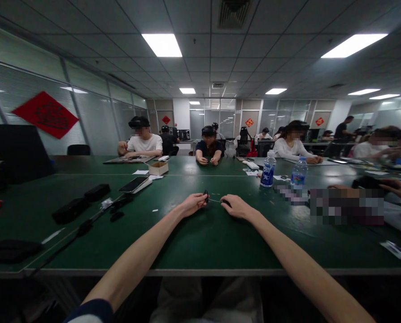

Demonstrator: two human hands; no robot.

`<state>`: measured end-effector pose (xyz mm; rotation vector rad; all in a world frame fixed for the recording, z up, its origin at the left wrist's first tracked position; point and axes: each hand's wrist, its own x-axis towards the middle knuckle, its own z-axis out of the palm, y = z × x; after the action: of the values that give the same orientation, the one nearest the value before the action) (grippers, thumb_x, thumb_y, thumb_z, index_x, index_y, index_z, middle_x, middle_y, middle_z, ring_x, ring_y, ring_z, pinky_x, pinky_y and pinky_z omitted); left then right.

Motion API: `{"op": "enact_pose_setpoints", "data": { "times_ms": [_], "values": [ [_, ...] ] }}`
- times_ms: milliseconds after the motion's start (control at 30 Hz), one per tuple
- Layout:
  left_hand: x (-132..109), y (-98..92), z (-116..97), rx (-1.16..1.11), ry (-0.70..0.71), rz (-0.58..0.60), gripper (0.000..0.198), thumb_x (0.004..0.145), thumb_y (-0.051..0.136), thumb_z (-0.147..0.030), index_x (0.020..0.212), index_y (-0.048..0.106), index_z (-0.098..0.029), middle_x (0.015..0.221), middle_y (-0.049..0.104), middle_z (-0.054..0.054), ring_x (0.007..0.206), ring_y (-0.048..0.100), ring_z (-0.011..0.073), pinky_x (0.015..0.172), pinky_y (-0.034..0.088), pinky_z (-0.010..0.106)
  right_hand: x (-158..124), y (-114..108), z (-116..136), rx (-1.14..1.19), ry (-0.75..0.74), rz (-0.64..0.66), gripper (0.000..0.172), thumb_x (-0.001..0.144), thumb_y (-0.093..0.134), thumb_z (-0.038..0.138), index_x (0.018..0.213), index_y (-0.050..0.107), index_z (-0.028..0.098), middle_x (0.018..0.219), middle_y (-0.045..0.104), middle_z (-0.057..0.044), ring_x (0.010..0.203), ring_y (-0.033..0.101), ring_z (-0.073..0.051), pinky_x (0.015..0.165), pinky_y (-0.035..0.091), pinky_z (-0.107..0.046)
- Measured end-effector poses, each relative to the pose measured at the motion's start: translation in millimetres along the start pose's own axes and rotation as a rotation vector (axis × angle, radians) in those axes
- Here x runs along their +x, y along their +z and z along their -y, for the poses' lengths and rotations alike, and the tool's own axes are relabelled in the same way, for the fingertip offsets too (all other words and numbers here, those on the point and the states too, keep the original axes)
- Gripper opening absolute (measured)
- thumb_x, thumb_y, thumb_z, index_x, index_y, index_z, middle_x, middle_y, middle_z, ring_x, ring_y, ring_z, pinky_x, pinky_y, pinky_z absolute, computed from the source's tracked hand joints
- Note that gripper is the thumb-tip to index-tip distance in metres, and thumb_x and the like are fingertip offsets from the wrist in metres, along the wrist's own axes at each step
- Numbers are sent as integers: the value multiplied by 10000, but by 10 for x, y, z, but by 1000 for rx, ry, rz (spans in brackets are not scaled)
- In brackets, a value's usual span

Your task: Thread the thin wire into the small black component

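Apparently, work over the green bench (pixel 187 251) is under way: the right hand (pixel 236 207) has its grip around a dark handle (pixel 225 203), whose thin shaft (pixel 214 201) reaches toward a small dark piece (pixel 206 196) pinched in the left hand (pixel 194 204). Neither is set down; how much remains cannot be told. A blue-labelled bottle (pixel 268 172) stands farther off.

Gripping a screwdriver (pixel 215 200) in the right hand (pixel 236 206), a small black object (pixel 206 195) in the left hand (pixel 193 205), mid-frame over a green tabletop (pixel 200 251).
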<state>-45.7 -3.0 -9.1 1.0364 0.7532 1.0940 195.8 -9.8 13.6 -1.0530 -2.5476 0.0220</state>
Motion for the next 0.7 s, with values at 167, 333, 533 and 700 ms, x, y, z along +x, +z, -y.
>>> {"op": "enact_pose_setpoints", "data": {
  "times_ms": [167, 333, 533, 700],
  "values": [
    [-6, 7, -9, 5, 10, 11, 176, 810, 620, -183, 935, 640, -61, 777, 631, 80, 595, 563, 64, 647, 503, 199, -5, 2, -23, -1, 2, 9, 328, 908, 425, 399, 1087, 593, 181, 1018, 612, -92, 922, 563, -185, 815, 401, -271],
    [-44, 56, -35, -1, 34, -1, 137, 802, 625, -160, 899, 651, -67, 810, 642, 91, 632, 579, 75, 687, 494, 216, -26, -24, 16, 1, -8, 6, 314, 906, 430, 395, 1074, 584, 179, 995, 614, -89, 896, 566, -183, 792, 401, -267],
    [-39, 51, -23, 68, 29, -1, 137, 796, 632, -176, 868, 657, -62, 724, 632, 80, 596, 567, 83, 626, 467, 209, -59, -49, 77, -81, -4, 21, 299, 919, 402, 381, 1134, 544, 228, 1025, 628, -69, 919, 581, -198, 786, 397, -278],
    [23, 4, 29, 126, 23, -15, 161, 795, 637, -214, 846, 648, -62, 728, 623, 70, 571, 542, 75, 602, 457, 215, -70, -47, 158, -223, 46, 61, 320, 938, 345, 377, 1214, 485, 297, 1056, 620, -58, 918, 591, -215, 749, 403, -299]
  ]
}}
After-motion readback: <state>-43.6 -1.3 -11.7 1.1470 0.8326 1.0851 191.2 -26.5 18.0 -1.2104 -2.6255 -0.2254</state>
